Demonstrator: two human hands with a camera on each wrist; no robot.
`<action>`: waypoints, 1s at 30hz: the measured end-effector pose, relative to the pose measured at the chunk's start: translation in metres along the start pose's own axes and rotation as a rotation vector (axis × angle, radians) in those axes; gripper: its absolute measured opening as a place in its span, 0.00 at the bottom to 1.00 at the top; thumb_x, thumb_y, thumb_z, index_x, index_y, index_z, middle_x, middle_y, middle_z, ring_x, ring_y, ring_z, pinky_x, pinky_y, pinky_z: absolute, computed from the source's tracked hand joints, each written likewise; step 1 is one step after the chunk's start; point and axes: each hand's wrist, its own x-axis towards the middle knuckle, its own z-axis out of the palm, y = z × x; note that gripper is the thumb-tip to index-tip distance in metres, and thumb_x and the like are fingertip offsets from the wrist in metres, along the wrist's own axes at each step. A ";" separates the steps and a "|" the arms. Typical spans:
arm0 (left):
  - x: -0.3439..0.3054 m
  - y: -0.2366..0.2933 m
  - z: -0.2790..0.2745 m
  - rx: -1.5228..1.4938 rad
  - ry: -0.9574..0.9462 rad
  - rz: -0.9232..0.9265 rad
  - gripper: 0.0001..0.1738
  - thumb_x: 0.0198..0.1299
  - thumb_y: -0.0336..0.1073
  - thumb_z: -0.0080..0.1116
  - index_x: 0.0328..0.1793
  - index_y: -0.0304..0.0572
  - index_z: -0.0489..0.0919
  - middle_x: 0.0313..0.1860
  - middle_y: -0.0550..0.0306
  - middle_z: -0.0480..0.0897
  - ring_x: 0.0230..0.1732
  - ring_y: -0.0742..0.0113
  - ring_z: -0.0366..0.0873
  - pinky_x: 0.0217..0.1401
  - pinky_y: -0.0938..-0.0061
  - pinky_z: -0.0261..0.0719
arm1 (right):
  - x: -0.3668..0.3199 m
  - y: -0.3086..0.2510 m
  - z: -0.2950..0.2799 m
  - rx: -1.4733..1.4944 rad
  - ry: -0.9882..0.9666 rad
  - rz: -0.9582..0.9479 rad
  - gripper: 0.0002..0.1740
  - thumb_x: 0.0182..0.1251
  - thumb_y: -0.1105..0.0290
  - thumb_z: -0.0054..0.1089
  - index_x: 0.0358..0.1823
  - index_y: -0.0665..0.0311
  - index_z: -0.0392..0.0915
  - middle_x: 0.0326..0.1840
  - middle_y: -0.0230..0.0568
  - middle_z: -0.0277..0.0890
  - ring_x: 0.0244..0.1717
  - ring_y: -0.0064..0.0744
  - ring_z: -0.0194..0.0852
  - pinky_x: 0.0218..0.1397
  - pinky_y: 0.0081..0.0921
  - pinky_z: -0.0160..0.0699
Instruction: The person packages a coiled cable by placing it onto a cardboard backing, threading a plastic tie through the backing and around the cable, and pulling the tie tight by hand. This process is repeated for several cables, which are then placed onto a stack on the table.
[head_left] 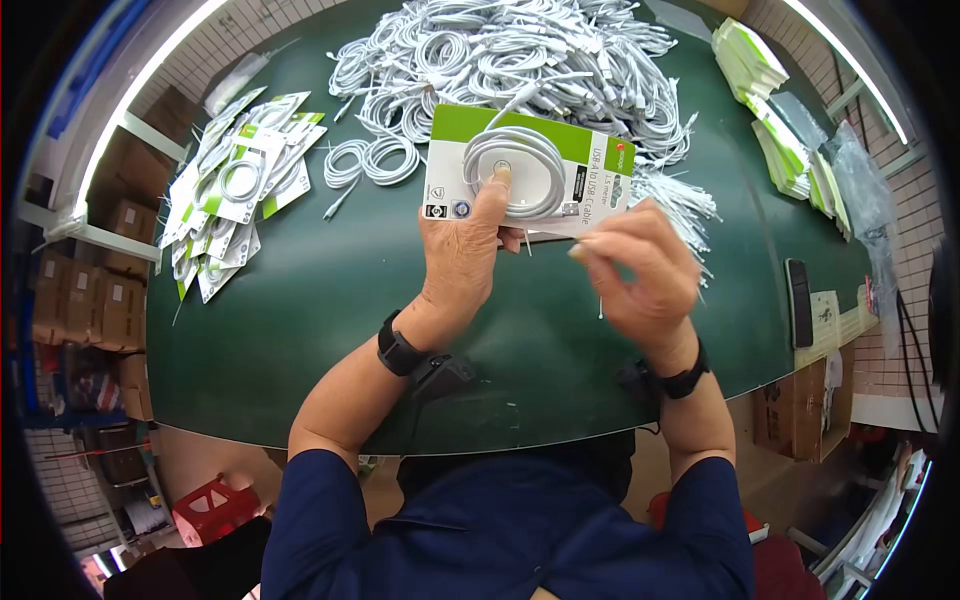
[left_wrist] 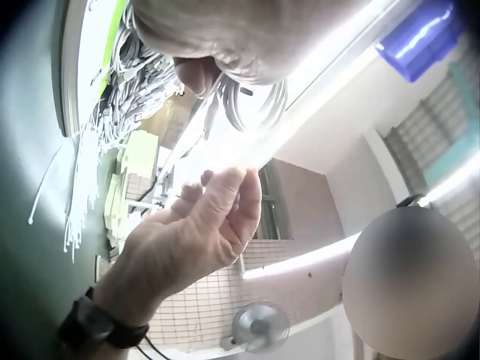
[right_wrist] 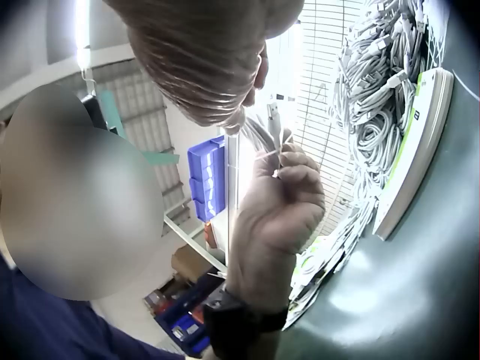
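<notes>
A green table (head_left: 250, 340) is spreading beneath; the left hand (head_left: 462, 250) is gripping coiled cable (head_left: 553, 170) against card (head_left: 440, 150), ideally pressing evenly; the right hand (head_left: 648, 275) is bunching fingertips, contents unclear.

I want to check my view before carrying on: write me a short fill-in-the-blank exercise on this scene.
On the left hand, the ____ lies across the round coil of white cable.
The flat rectangular card behind the coil is white and ____.
A slim black phone lies near the ____ end of the smooth green table.

Missing words: thumb; green; right.
</notes>
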 end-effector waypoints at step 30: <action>0.002 -0.036 0.022 -0.064 0.044 0.029 0.09 0.71 0.35 0.69 0.46 0.37 0.84 0.31 0.62 0.85 0.24 0.79 0.80 0.22 0.80 0.76 | -0.023 0.013 0.026 -0.325 -0.114 -0.131 0.09 0.55 0.75 0.77 0.37 0.61 0.86 0.34 0.32 0.82 0.29 0.34 0.80 0.31 0.32 0.73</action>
